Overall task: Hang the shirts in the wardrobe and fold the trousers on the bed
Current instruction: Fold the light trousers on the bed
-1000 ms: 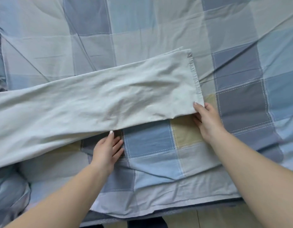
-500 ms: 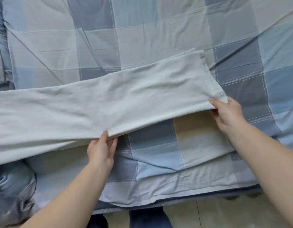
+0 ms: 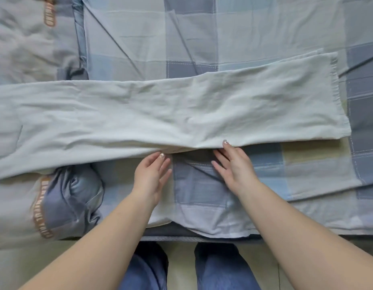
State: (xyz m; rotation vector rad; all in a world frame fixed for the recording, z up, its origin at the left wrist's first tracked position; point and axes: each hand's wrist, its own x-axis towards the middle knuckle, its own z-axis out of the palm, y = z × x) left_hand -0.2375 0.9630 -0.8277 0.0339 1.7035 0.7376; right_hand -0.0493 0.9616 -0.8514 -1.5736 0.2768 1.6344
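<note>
Pale grey-green trousers [image 3: 181, 114] lie stretched flat across the checked bed cover [image 3: 223, 34], with the leg hem at the right and the rest running off the left edge of view. Both hands sit close together at the middle of the trousers' near edge. My left hand [image 3: 152, 174] has straight fingers, and its thumb tip touches the fabric edge. My right hand [image 3: 233, 166] lies with fingers spread on the cover, its thumb tip resting on the trouser edge. Neither hand grips the cloth.
A grey-blue pillow [image 3: 62, 201] with brown lettering lies at the near left, partly under the trousers, and another pillow [image 3: 30, 38] sits at the far left. The bed's near edge [image 3: 202, 238] runs just below my hands. My legs in blue jeans [image 3: 219, 268] stand on a pale floor.
My right hand let go of the hem corner and moved left to the middle of the near edge. The lifted leg end now lies flat. My left hand stays at the edge.
</note>
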